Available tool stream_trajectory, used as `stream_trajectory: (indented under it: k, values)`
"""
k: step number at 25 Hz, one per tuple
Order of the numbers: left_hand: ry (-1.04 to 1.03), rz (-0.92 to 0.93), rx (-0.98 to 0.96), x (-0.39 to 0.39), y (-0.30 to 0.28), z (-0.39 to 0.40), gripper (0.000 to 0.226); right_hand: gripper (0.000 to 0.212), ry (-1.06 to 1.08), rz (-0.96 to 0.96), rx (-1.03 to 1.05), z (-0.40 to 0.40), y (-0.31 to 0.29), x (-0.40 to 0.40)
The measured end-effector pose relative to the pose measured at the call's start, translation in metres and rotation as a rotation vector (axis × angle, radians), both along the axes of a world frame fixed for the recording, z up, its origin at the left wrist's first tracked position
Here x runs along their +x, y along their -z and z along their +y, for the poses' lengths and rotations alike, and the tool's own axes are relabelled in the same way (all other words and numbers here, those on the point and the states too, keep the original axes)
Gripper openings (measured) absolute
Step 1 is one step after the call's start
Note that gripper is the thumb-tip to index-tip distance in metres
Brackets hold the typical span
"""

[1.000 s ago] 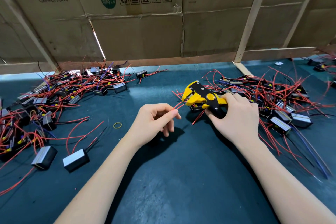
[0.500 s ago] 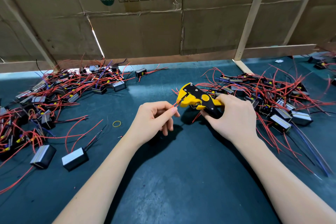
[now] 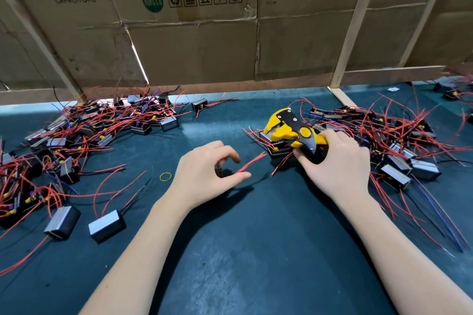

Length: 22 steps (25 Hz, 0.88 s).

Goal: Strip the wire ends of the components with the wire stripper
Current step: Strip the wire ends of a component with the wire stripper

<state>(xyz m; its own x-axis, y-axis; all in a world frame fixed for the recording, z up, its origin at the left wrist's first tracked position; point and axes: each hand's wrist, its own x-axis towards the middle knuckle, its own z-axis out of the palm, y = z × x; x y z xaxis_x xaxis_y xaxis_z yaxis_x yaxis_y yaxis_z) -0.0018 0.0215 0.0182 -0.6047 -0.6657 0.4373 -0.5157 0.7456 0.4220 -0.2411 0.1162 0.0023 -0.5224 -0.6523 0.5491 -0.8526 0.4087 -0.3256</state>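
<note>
Item: wire stripper (image 3: 294,133), yellow and black. It sat in my right hand (image 3: 332,163), fingers wrapped round the handles, head pointing far-left and lifted over the near-left edge of the right-hand heap. I judged it was held there so the mouth stayed ready for the next wire end; whether the mouth was parted or closed I could not tell.

Item: red wire ends (image 3: 249,162), a small bundle, blurred. They ran from a component (image 3: 275,147) lying just under the stripper head toward my left hand (image 3: 204,174). That hand was loosened, thumb and forefinger apart, thumb tip touching or just beside the wire tips, gripping nothing I could make out.

Item: right heap of components (image 3: 399,140), red leads tangled, touching my right hand; probably the working stock, kept near the tool hand.

Item: left heap of components (image 3: 84,133), well apart, with two grey-faced blocks (image 3: 84,222) nearer to me.

Item: yellow rubber band (image 3: 165,176), on the green mat (image 3: 256,250) just left of my left hand.

Item: cardboard wall (image 3: 192,41) on wooden battens, far side.

Obstruction: crossing leads beside the component could snag the chosen ends.
</note>
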Motion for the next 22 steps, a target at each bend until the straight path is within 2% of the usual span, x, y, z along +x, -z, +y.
stream_trajectory:
  k: [1,3,6,8,10,13,15,16,17,19,20,22]
  values:
    - [-0.055,-0.051,-0.011,0.003,-0.002,-0.002,0.020,0.052,0.006,-0.015,-0.033,0.000,0.000,-0.002]
    - [-0.086,-0.022,-0.018,0.005,-0.002,-0.006,0.020,0.050,0.000,-0.028,-0.084,0.002,-0.001,-0.002]
    - [0.130,0.186,0.147,-0.003,-0.001,0.003,0.009,0.050,-0.016,-0.033,-0.098,0.003,-0.003,-0.001]
    - [0.246,0.133,0.217,-0.011,-0.001,0.010,0.039,0.049,-0.033,-0.036,-0.100,0.004,-0.003,0.001]
    - [0.198,0.086,0.162,-0.012,0.003,0.006,0.057,0.048,-0.041,-0.034,-0.088,0.005,-0.004,0.001]
    - [-0.130,0.145,-0.061,0.010,-0.002,-0.017,0.047,0.048,-0.037,-0.036,-0.075,0.005,-0.004,-0.001]
    - [-0.523,0.030,-0.189,0.034,-0.003,-0.037,0.039,0.048,-0.038,-0.038,-0.078,0.005,-0.005,-0.001]
    - [-0.731,-0.061,-0.171,0.048,-0.002,-0.045,0.041,0.048,-0.042,-0.038,-0.083,0.005,-0.005,-0.001]
    - [-0.901,-0.150,-0.082,0.061,-0.001,-0.051,0.049,0.048,-0.049,-0.037,-0.088,0.005,-0.005,0.000]
    - [-1.080,-0.276,0.206,0.083,0.002,-0.059,0.063,0.049,-0.055,-0.029,-0.089,0.006,-0.004,0.000]
    - [-1.101,-0.315,0.330,0.090,0.003,-0.062,0.066,0.049,-0.055,-0.027,-0.081,0.006,-0.004,0.000]
    - [-1.081,-0.309,0.388,0.097,0.006,-0.068,0.064,0.048,-0.056,-0.027,-0.069,0.006,-0.004,0.000]
